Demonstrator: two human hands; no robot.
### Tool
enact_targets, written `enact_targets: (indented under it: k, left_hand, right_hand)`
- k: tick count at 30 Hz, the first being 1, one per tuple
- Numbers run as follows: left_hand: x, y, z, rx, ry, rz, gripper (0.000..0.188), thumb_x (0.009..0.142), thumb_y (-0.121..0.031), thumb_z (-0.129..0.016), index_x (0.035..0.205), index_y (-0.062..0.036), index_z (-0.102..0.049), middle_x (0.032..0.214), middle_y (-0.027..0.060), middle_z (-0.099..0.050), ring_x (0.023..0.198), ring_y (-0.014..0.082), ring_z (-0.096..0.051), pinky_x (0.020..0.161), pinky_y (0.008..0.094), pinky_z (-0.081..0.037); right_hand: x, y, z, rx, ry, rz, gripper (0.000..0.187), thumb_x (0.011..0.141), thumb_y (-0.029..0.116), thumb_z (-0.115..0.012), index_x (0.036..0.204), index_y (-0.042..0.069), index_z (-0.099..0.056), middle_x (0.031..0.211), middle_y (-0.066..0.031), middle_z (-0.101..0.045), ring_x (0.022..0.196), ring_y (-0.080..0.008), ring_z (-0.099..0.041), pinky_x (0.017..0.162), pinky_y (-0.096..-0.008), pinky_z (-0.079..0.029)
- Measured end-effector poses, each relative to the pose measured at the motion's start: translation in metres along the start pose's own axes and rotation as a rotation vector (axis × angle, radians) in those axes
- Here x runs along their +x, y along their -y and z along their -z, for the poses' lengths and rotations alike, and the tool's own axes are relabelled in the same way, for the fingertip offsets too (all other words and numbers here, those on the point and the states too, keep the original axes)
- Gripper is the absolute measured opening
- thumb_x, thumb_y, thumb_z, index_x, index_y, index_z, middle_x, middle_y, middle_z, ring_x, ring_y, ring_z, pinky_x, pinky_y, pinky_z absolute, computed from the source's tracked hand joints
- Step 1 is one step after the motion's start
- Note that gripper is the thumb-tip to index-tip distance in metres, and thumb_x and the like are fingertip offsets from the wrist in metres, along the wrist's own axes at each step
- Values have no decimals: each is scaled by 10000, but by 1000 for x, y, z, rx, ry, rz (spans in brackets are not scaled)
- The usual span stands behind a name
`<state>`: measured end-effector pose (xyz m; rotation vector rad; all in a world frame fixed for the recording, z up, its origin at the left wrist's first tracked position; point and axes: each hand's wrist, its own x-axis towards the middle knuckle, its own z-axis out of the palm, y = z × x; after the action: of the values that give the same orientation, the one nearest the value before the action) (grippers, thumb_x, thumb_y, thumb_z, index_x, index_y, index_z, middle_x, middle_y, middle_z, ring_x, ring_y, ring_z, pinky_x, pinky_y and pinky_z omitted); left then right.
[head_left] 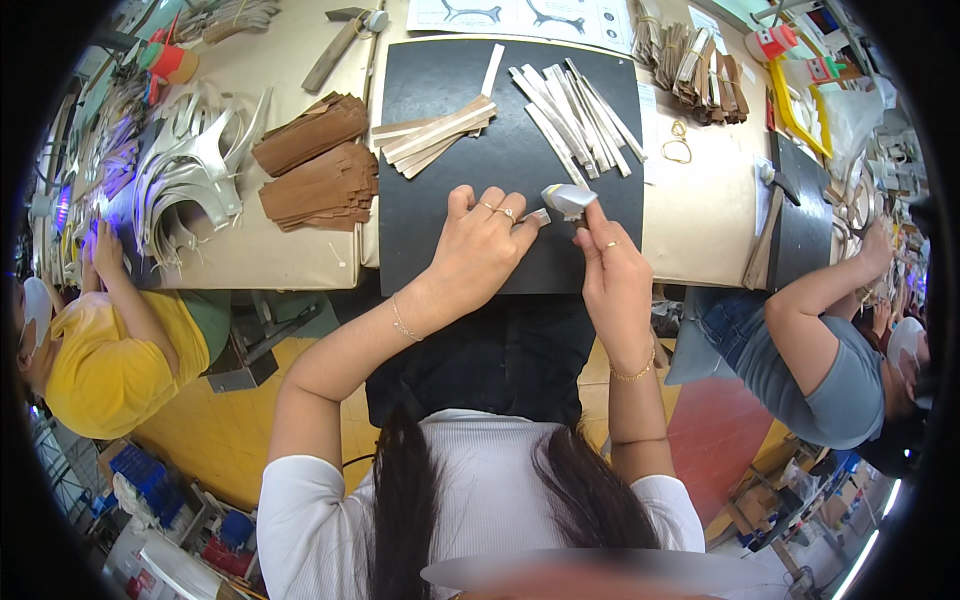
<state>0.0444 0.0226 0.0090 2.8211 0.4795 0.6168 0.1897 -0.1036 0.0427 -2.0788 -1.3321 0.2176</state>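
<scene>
My left hand (478, 240) is bent over the black mat (440, 245), its fingers closed on a light strip. Only a short pale end of the strip (541, 216) shows past the thumb. My right hand (615, 275) grips a blocky, silver-grey tool (568, 199) that looks like a hammer head; any handle is hidden by the hand. The tool is just right of the strip's end, close to my left fingers. Beyond my hands lie a fanned pile of beige strips (437, 138) and, to its right, a spread of white-edged strips (580, 115).
Brown leather pieces (315, 185) lie stacked left of the mat, beside white curved straps (190, 170). A hammer (340, 55) rests at the back left. Bundled brown strips (705, 75) and a rubber band (677, 145) are at the right. Co-workers sit on both sides.
</scene>
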Motion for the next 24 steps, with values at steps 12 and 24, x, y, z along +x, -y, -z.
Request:
enact_targets:
  k: [12, 24]
  left_hand:
    - [3, -8, -4, -205, -42, 255, 184, 791, -230, -823, 945, -146, -767, 923, -28, -613, 920, 180, -564, 838, 397, -317]
    - [16, -12, -7, -339, 43, 574, 81, 829, -196, -793, 850, -122, -769, 881, 0, -661, 947, 215, -565, 853, 401, -288]
  right_hand:
    - [-5, -4, 2, 36, 12, -43, 467, 984, 89, -632, 1441, 171, -584, 872, -122, -636, 713, -339, -642, 649, -429, -513]
    - [-15, 0, 2, 31, 33, -54, 462, 981, 87, -634, 1434, 167, -594, 890, -118, -661, 722, -318, -667, 657, -401, -527]
